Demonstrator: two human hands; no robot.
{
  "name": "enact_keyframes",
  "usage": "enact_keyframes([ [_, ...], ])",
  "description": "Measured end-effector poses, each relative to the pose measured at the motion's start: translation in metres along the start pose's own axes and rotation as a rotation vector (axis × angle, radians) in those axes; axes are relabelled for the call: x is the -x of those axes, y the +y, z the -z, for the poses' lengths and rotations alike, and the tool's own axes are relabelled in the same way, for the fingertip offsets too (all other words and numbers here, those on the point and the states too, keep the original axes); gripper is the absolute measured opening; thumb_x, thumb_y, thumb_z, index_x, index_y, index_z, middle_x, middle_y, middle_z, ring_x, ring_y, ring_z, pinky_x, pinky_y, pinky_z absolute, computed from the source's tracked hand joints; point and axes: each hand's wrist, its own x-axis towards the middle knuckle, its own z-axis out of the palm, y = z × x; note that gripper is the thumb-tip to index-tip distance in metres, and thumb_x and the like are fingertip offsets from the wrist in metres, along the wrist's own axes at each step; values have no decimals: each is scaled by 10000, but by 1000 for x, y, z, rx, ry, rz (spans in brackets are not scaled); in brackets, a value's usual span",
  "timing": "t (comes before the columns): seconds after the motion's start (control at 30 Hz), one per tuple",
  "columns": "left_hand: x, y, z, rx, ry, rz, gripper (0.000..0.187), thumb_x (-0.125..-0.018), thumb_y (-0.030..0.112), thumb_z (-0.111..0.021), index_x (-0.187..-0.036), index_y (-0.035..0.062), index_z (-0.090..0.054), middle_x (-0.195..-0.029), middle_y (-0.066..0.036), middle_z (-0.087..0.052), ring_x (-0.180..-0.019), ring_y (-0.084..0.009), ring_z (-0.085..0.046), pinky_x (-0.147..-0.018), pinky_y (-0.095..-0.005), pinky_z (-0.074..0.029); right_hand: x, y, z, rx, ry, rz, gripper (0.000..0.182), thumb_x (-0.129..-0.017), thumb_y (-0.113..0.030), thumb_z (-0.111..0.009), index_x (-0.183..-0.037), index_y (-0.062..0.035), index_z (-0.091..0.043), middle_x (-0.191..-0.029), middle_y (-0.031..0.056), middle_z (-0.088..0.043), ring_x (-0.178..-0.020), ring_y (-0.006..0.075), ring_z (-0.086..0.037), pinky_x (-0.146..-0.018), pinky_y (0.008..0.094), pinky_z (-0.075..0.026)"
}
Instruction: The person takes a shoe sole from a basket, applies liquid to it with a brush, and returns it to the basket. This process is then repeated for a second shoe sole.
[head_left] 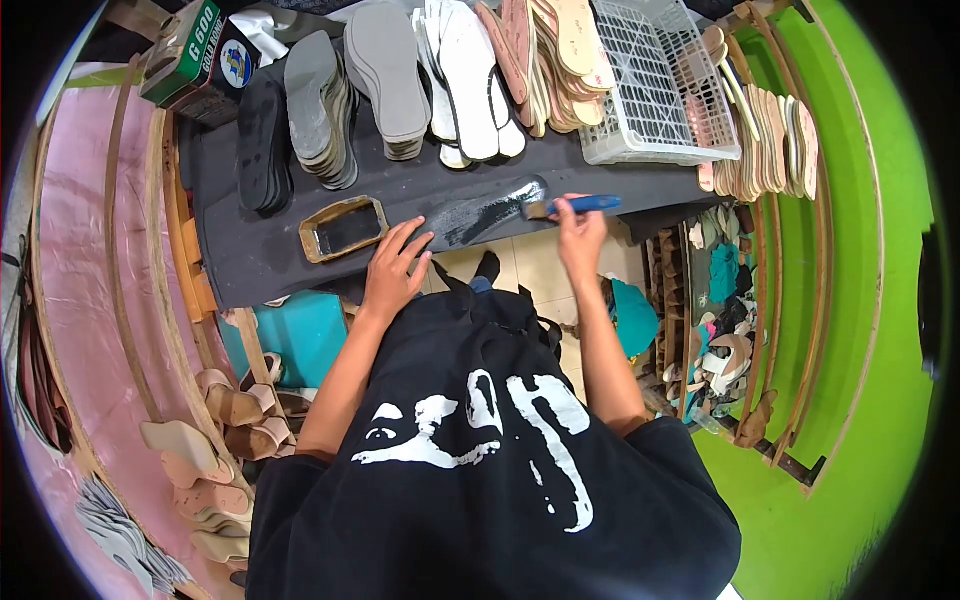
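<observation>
My right hand (582, 240) is closed around a brush with a blue handle (592, 203). The brush's bristles touch the right end of a black sole-shaped piece (485, 212), which lies on the dark table and has a wet, glossy patch near the bristles. My left hand (397, 272) rests with spread fingers at the table's front edge, its fingertips near the left end of the black piece and holding nothing. Just left of that hand sits an open, brown-rimmed container (312, 239) with dark contents.
Stacks of grey soles (388, 85), white soles (467, 80) and tan soles (572, 40) line the back of the dark table (240, 262). A white plastic basket (660, 150) stands at the back right, a green box (195, 60) at the back left. Racks flank both sides.
</observation>
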Motion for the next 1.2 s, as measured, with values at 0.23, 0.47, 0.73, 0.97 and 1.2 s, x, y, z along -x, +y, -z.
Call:
enact_keyframes([
  [0.23,-2,2,0,-12,9,8,317,-943,83,-783,-1258,54,-773,-1464,-131,-682,-1337,-387,-644,-1125,-481,-525,76,-23,-62,27,-326,83,163,-1017,-78,-776,-1124,19,-702,-968,97,-770,-829,132,-732,-713,283,-571],
  [0.47,-2,3,1,-1,6,10,311,-940,84,-785,-1250,54,-777,-1458,-132,-686,-1334,-386,-647,-1127,-477,-526,-1,-9,-6,99,7,125,137,-1029,-57,-753,-1113,42,-707,-912,99,-776,-762,126,-716,-693,287,-572],
  [0.73,-3,2,1,-3,23,-7,281,-936,80,-781,-1215,42,-784,-1448,-128,-689,-1321,-372,-657,-1092,-463,-549,54,-21,-45,88,-162,13,140,-1019,-65,-763,-1088,42,-703,-949,108,-768,-828,158,-749,-714,314,-595],
  [0.97,-3,2,2,24,36,-2,283,-916,80,-797,-1197,48,-794,-1436,-128,-703,-1317,-377,-665,-1106,-469,-543,26,-43,-24,356,-143,326,105,-979,-42,-768,-1036,19,-706,-961,188,-765,-884,363,-766,-813,416,-591],
  [1.2,-3,1,0,23,38,-3,292,-914,79,-799,-1205,56,-793,-1434,-128,-706,-1304,-376,-674,-1099,-467,-550,15,-50,-22,528,-155,504,116,-936,-6,-769,-1009,8,-680,-938,194,-678,-880,411,-665,-791,463,-537],
])
